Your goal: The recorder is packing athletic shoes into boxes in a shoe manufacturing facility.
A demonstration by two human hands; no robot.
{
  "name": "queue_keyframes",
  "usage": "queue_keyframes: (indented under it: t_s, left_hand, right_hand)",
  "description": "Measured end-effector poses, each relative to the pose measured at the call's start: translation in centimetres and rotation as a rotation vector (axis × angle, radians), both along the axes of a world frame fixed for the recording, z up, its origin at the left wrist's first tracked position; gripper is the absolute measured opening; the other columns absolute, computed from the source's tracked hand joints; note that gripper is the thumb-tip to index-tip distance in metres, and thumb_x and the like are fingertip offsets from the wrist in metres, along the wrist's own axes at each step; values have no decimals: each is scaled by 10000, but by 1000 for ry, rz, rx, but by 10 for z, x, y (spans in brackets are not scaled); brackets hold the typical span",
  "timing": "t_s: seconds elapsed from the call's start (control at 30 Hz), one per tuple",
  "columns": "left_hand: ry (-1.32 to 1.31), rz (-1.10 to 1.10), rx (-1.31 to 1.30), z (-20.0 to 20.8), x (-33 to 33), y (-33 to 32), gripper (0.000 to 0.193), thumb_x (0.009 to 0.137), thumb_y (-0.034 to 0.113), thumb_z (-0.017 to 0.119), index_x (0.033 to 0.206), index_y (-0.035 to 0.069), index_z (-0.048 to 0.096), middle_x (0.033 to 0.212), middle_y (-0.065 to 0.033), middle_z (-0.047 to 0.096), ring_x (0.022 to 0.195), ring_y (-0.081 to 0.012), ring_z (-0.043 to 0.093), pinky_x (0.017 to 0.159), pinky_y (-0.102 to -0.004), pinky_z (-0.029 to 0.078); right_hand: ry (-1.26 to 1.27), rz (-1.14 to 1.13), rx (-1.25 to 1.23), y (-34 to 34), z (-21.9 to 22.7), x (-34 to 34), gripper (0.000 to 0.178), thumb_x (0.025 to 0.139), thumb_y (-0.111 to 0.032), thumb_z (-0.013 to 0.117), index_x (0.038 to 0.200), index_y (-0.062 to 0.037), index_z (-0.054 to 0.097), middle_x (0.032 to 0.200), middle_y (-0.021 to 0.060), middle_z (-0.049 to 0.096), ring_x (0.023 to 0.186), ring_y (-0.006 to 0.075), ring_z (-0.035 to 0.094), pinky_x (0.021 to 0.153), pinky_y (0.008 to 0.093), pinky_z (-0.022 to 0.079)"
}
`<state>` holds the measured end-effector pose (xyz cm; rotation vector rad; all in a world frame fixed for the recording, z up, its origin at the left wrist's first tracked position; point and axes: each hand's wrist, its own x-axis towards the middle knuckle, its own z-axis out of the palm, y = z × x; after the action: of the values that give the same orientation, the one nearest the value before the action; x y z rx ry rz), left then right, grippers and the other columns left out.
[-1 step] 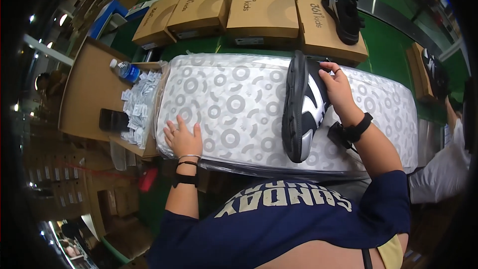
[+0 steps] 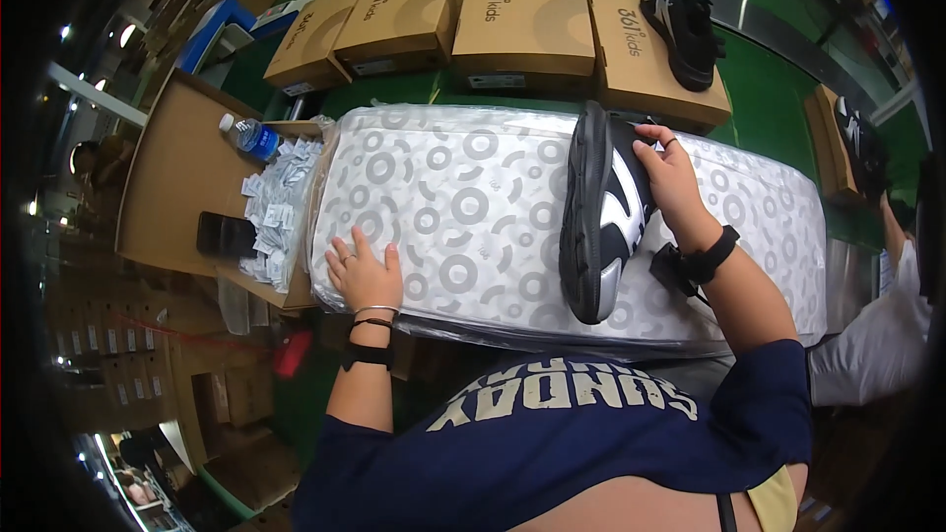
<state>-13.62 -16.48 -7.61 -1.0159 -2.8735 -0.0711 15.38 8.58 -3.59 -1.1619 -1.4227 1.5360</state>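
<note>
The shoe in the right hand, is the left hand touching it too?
Apart: the head view shows patterned paper lying bare between the left hand and the shoe.

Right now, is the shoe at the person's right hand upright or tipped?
Tipped on its side: the shoe has its dark sole turned to the person's left, its white-marked side toward the camera.

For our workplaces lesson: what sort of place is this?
Probably a shoe factory or packing floor: brown boxes in a row, stacked patterned paper, and a black-and-white shoe in the right hand.
</note>
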Motion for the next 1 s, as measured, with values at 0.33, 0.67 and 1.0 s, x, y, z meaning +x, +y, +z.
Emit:
queue_keyframes:
  t_s: [0.33,0.67,1.0]
  left_hand:
    - [48,-62,87,-7,-2,-2,592,779,349,522,1262,35,385,1257,-263,378,1179,-428,308,980,-483,227]
    - [-426,-169,370,17,-33,-4,513,704,168,632,1152,-30,480,1187,-193,451,1111,-308,419,940,-378,328]
    - [-426,-1571,218,177,154,128,452,704,259,630,1025,-31,497,1030,-180,518,873,-314,533,757,-375,434]
  right_hand:
    - [47,-2,-7,-6,-11,-3,266,851,-99,511,1107,-42,467,657,24,573,574,42,499,527,172,383]
    - [-387,-79,687,3,4,13,227,775,-128,583,959,1,556,787,109,561,717,184,555,650,290,449]
    - [-40,357,-20,-12,122,-22,729,702,-127,643,1292,55,254,927,102,549,764,146,539,671,242,423]
